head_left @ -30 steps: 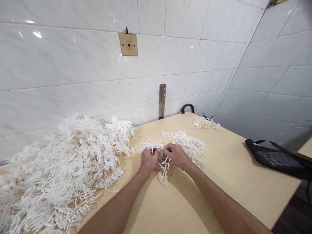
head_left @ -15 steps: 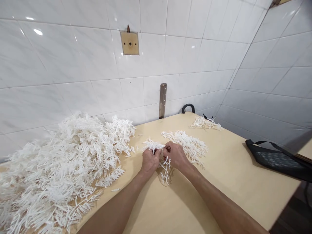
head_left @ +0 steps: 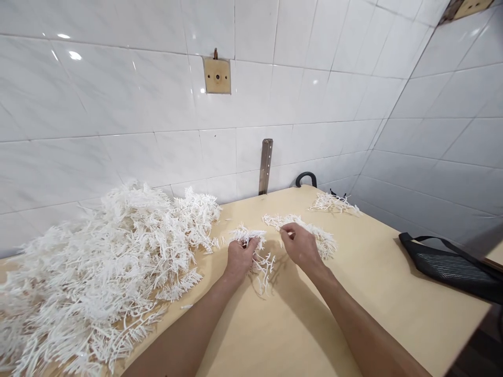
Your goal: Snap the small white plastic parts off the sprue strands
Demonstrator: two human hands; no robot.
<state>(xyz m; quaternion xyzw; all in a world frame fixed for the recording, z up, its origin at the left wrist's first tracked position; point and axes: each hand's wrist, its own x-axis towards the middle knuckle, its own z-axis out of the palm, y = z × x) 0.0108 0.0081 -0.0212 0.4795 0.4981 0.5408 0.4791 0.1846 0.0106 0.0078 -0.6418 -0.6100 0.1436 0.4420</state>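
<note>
As a pale bench (head_left: 377, 298) spreads beneath everything, a big heap of white sprigs (head_left: 102, 272) covers it at nine o'clock from the hands. At three o'clock, a black mesh bag (head_left: 451, 269) lies by the edge; nearer, toward two o'clock, sits a flatter white pile (head_left: 323, 236). Beside that, the right hand (head_left: 282, 232) has a narrow grip, though whether it pinches anything I cannot tell. The left hand (head_left: 252, 244) clasps a white branching piece (head_left: 244, 233), forked stems toward five o'clock.
</note>
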